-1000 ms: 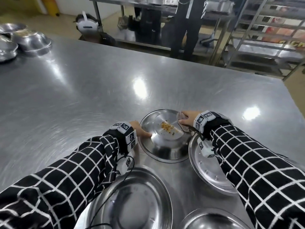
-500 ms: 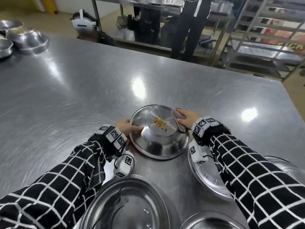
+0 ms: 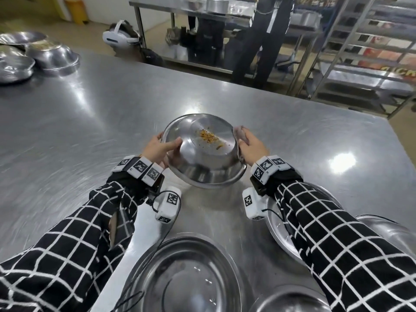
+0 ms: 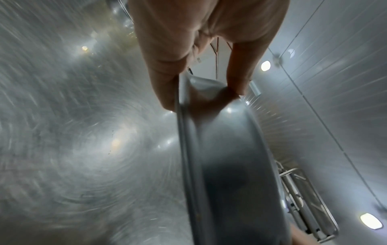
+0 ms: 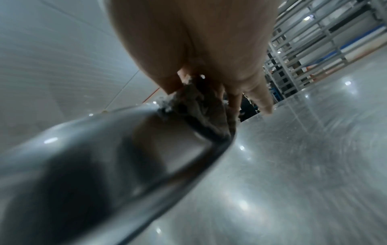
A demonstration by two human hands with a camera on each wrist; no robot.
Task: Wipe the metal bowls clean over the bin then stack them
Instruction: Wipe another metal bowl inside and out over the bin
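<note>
Steel bowl with crumbs, tilted, between left hand and cloth-holding right hand

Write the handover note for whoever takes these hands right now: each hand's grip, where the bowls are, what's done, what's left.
Left hand: grips the left rim of the dirty bowl, thumb inside.
Right hand: pinches the rag against the bowl's right rim.
The bowl is lifted off the steel table and tilted, orange crumbs still inside.
Other bowls: three near the front edge, more at far left.
Done: bowl picked up, nothing wiped.
Left: no bin in view; find it, wipe the crumbs out over it, then the rest, then stack.
</note>
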